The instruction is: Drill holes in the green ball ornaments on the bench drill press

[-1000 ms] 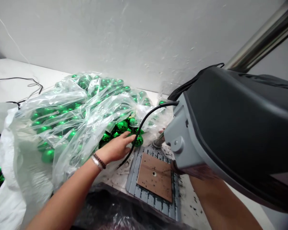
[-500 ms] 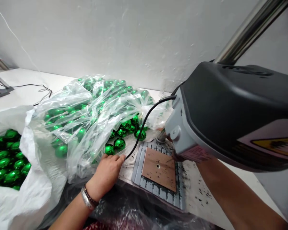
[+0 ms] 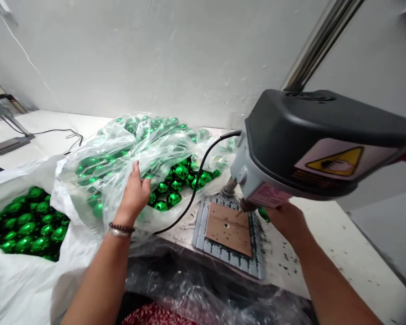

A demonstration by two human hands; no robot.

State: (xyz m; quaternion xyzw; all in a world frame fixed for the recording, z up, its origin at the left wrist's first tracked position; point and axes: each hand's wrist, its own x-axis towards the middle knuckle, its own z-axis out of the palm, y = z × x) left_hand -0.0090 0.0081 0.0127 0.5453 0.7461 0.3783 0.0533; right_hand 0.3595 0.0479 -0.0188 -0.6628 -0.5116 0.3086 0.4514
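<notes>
My left hand (image 3: 135,194) is at the near edge of a clear plastic bag (image 3: 122,155), its fingers partly hidden and closed on the plastic film. Shiny green ball ornaments (image 3: 174,198) lie in the bag's mouth, just right of that hand. My right hand (image 3: 287,221) reaches in under the head of a drill press (image 3: 301,144), pinching a green ball ornament (image 3: 264,214) that shows only in part. Left of this hand, a brown square board (image 3: 228,230) with a small hole lies on the slotted grey base (image 3: 200,225) of the press.
A white sack (image 3: 74,230) full of green balls stands at the left. The black power cord (image 3: 198,180) loops between bag and press. Dark flakes are scattered over the base and white table (image 3: 345,225). A grey stand (image 3: 11,144) sits far left, with a wall behind.
My left hand has moved up and left with the plastic, and more balls show in the bag's mouth. My right hand has come out from behind the press head, a green ball now visible.
</notes>
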